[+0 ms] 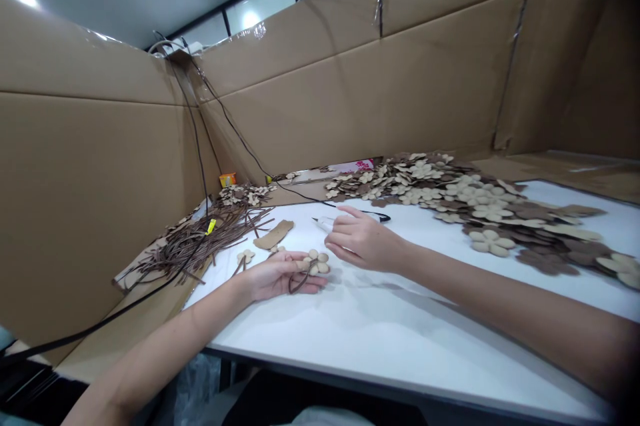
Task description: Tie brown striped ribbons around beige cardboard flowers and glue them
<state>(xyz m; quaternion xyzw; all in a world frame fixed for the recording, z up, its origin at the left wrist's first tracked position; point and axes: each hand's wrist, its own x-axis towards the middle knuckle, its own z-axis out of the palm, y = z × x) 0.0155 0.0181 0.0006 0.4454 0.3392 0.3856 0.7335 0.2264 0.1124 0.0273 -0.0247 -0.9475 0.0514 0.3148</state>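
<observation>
My left hand (280, 276), palm up, is closed on a beige fabric flower (316, 263) that has a thin brown strip looped beneath it. To its right, my right hand (367, 239) is loosely bent with the fingers partly apart. Directly behind the right hand lies a white pointed pen-like tool (323, 221) with a black end; I see no clear grip on it. My right thumb is hidden. Beside the left hand rest another beige flower (245, 257) with a strip and a torn piece of brown cardboard (275, 235).
A large heap of beige and brown flowers (450, 193) spreads over the right of the white table (400, 333). Many brown strips (215, 239) lie at left, below a hanging black cable (197, 139). Cardboard walls (340, 93) enclose the table. An orange container (227, 179) stands in the back corner.
</observation>
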